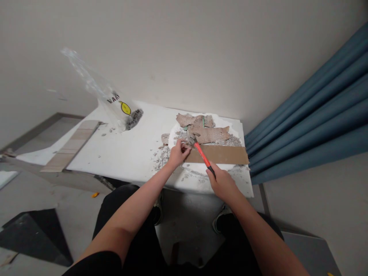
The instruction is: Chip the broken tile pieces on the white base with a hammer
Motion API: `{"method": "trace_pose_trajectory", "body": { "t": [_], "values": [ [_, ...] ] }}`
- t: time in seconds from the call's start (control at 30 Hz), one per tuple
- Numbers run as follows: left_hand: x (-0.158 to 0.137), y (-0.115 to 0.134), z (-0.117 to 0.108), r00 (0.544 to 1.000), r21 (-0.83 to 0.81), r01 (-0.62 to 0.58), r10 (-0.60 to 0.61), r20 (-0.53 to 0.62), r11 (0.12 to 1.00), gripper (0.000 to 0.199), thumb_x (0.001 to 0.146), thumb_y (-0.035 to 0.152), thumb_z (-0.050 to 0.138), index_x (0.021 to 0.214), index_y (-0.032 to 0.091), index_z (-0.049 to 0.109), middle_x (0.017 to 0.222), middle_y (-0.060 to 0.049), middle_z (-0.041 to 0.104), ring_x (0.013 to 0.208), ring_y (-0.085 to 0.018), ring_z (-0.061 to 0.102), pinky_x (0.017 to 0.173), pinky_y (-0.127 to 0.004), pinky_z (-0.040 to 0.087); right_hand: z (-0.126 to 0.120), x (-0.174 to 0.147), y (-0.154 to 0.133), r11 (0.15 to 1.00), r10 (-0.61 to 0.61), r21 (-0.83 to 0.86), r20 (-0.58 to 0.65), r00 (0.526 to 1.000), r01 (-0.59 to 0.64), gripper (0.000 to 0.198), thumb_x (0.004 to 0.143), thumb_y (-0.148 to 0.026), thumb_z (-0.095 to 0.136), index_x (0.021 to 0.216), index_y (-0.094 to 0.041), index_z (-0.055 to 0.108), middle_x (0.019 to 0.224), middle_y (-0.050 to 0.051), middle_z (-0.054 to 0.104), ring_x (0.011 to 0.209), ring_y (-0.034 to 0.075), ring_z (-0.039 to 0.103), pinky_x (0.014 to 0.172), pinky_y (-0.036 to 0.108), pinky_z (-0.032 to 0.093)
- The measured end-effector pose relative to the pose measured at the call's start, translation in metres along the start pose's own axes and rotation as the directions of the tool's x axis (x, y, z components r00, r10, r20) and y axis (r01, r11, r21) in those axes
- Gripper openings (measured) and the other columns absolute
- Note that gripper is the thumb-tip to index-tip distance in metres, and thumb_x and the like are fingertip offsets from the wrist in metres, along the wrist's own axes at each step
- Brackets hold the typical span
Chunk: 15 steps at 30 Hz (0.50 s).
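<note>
My right hand [223, 182] is wrapped round the black grip of a hammer [203, 155] with a red handle. The hammer's head rests low over grey rubble, just right of my left hand's fingertips. My left hand [178, 154] has its fingers pinched together there; whatever they hold is too small to make out. Under the hammer's handle lies a flat brown cardboard strip [220, 154]. Behind it are torn, rough brown cardboard pieces [212, 135] among grey crumbs, on a round white sheet. More grey fragments [162, 158] are scattered left of my left hand.
A white-covered table [120, 153] stands against the wall. On its left are a clear plastic bag [113, 105] with a yellow lemon print and a wood-patterned plank [71, 145]. Blue curtains [310, 99] hang at the right. Dark sheets [36, 235] lie on the floor.
</note>
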<state>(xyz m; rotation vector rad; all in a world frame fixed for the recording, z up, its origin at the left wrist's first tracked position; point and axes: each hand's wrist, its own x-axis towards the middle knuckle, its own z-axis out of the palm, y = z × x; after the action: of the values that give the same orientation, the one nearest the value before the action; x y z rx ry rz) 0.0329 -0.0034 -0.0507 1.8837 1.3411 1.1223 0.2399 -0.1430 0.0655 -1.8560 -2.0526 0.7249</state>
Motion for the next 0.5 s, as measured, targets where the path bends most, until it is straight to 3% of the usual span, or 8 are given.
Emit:
{"method": "trace_pose_trajectory", "body": {
  "t": [0.17, 0.3, 0.4, 0.5],
  "values": [
    [0.000, 0.003, -0.001, 1.000, 0.009, 0.009, -0.009, 0.006, 1.000, 0.037, 0.085, 0.031, 0.060, 0.118, 0.023, 0.044, 0.084, 0.002, 0.071, 0.074, -0.014, 0.065, 0.075, -0.029, 0.050, -0.003, -0.001, 0.000, 0.999, -0.025, 0.027, -0.030, 0.999, 0.026, 0.045, 0.103, -0.035, 0.038, 0.142, -0.018, 0.051, 0.109, 0.014, 0.074, 0.096, 0.028, 0.068, 0.076, 0.030, 0.044],
    [0.001, 0.007, -0.010, 0.999, -0.003, 0.009, -0.009, 0.033, 1.000, 0.054, 0.078, 0.029, 0.066, 0.126, 0.022, 0.041, 0.099, -0.002, 0.072, 0.078, -0.013, 0.064, 0.077, -0.030, 0.052, 0.001, -0.001, 0.001, 1.000, -0.019, -0.016, 0.008, 1.000, 0.019, 0.043, 0.103, -0.034, 0.038, 0.140, -0.018, 0.052, 0.104, 0.014, 0.074, 0.091, 0.028, 0.068, 0.073, 0.030, 0.042],
    [0.003, 0.007, -0.020, 1.000, -0.017, 0.023, -0.023, -0.013, 1.000, 0.057, 0.077, 0.020, 0.061, 0.130, 0.021, 0.041, 0.109, -0.005, 0.070, 0.091, -0.015, 0.066, 0.084, -0.031, 0.054, 0.003, 0.000, 0.001, 0.999, 0.013, -0.049, 0.034, 0.999, -0.011, 0.041, 0.103, -0.032, 0.038, 0.137, -0.018, 0.054, 0.100, 0.013, 0.074, 0.088, 0.027, 0.068, 0.072, 0.029, 0.041],
    [0.004, 0.004, -0.028, 0.995, -0.006, 0.070, -0.071, -0.069, 0.997, 0.050, 0.077, 0.016, 0.054, 0.127, 0.021, 0.045, 0.104, -0.004, 0.070, 0.093, -0.016, 0.067, 0.082, -0.032, 0.054, 0.001, 0.000, 0.002, 1.000, 0.009, -0.022, -0.016, 1.000, -0.009, 0.043, 0.103, -0.034, 0.037, 0.140, -0.018, 0.053, 0.103, 0.013, 0.074, 0.091, 0.027, 0.067, 0.074, 0.030, 0.041]
  ]
}}
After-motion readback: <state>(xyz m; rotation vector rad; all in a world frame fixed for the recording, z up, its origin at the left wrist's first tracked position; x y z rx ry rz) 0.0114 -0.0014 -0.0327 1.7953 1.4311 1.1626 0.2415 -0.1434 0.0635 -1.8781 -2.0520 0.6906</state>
